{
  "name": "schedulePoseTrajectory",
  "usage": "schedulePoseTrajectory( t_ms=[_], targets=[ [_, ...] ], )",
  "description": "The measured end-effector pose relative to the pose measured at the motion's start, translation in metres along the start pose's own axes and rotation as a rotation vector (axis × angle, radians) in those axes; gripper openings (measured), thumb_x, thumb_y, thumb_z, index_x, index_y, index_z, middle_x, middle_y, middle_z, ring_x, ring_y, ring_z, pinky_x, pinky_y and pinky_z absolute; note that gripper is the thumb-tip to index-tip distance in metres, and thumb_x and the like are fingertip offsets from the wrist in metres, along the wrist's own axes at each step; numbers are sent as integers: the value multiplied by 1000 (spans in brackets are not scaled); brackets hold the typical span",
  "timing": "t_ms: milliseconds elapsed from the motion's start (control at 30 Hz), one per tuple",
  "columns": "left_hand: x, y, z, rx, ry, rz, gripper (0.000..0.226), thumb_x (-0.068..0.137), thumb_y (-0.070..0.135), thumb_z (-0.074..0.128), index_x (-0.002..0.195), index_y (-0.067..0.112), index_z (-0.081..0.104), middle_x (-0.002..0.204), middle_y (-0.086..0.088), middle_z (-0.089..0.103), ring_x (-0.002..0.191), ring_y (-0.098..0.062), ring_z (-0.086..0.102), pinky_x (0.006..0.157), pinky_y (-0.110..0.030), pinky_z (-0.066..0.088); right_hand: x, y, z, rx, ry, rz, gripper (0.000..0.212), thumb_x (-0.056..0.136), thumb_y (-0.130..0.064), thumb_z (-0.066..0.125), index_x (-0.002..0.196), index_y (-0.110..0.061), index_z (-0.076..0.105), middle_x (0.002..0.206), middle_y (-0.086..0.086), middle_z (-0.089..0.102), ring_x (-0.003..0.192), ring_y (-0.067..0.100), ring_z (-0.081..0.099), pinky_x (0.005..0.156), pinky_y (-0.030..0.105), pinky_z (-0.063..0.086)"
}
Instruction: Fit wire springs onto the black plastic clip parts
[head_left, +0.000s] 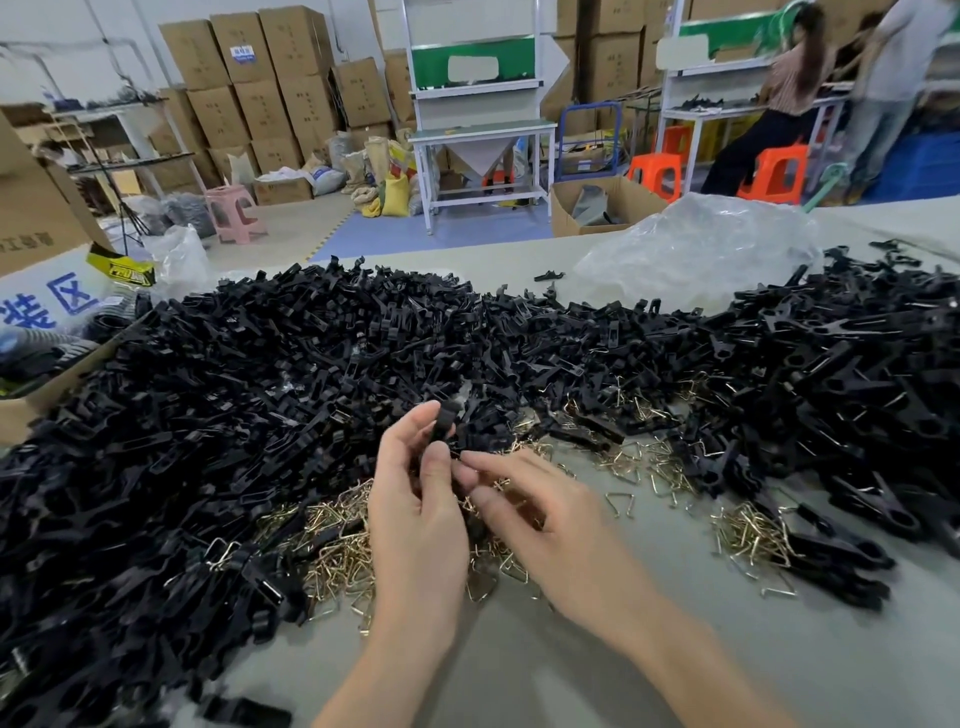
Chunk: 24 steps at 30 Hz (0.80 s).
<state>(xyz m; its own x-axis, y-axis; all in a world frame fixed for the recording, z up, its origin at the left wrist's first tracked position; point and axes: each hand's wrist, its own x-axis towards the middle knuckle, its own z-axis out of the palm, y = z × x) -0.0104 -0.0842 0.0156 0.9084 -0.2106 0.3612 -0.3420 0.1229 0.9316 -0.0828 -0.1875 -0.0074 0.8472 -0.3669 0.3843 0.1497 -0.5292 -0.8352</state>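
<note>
My left hand (415, 509) holds a black plastic clip part (445, 420) upright between thumb and fingers, just above the table. My right hand (550, 525) is beside it, its fingertips meeting the left hand's thumb at the clip's lower end; whether it pinches a spring there is hidden. Brass-coloured wire springs (332, 540) lie loose under and around both hands. A broad heap of black clip parts (260, 374) fills the left and middle of the table, and another heap of black clips (831, 395) lies at the right.
The grey table (571, 670) has bare surface in front of me. A crumpled clear plastic bag (696, 249) lies at the back right, a cardboard box (36, 218) at the left edge. People stand at benches far right behind the table.
</note>
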Motion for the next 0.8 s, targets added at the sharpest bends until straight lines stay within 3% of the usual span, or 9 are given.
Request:
schedulePoseTrajectory(
  t_ms=[133,267,333,400,500,567,667,733,800],
  targets=[
    [9,-4,-8,-78,115,6,35,106,7,45,121,34,59,94,20,68,78,-4,66,78,-18,53,0,-2,1,259,-103,144,30,95,-54,56,123,-48,65,101,-13,74,80,9,71,73,22,56],
    [10,-5,-8,-120,105,-4,37,106,6,44,117,37,61,94,19,70,84,-7,69,76,-18,54,0,-5,9,266,-127,127,19,88,-43,68,106,-52,71,100,-14,75,85,29,69,81,47,58],
    [9,-4,-8,-118,88,3,37,106,6,44,116,37,61,96,17,70,87,-9,70,78,-18,54,1,-3,8,293,-122,118,23,92,-31,70,102,-51,73,96,-13,75,81,27,68,75,43,59],
    [10,-3,-9,-116,97,14,36,106,7,45,115,37,62,100,15,70,91,-9,71,81,-17,53,0,-2,3,272,-96,103,26,94,-24,71,101,-49,74,89,-14,75,72,11,65,64,23,52],
    [15,-2,-15,-80,155,27,34,106,8,44,116,36,60,102,18,69,93,-8,70,85,-16,52,6,-3,-13,202,63,86,23,94,-22,71,104,-42,74,86,-13,74,69,-1,61,60,12,46],
    [20,-4,-19,-36,190,6,34,107,9,42,116,37,58,102,18,68,91,-6,70,83,-14,52,13,4,-36,246,330,119,25,94,-24,70,113,-40,71,91,-10,75,72,-1,65,61,11,49],
    [26,-8,-24,29,219,-36,30,108,12,40,117,37,54,101,14,69,90,-4,70,80,-17,53,22,22,-70,394,684,277,69,93,-35,71,153,-28,39,114,-4,74,100,6,72,89,20,56],
    [30,-10,-27,67,212,-49,25,109,16,39,122,32,52,93,24,71,93,-5,70,86,-23,51,22,30,-75,394,738,371,76,96,-36,68,158,-25,26,105,-5,77,100,9,72,104,38,52],
    [32,-12,-31,114,191,-51,22,109,21,38,126,30,50,92,24,72,95,-3,70,89,-25,50,21,33,-68,383,673,367,62,100,-31,62,154,-25,33,94,-11,77,89,9,74,97,39,55]
  ],
)
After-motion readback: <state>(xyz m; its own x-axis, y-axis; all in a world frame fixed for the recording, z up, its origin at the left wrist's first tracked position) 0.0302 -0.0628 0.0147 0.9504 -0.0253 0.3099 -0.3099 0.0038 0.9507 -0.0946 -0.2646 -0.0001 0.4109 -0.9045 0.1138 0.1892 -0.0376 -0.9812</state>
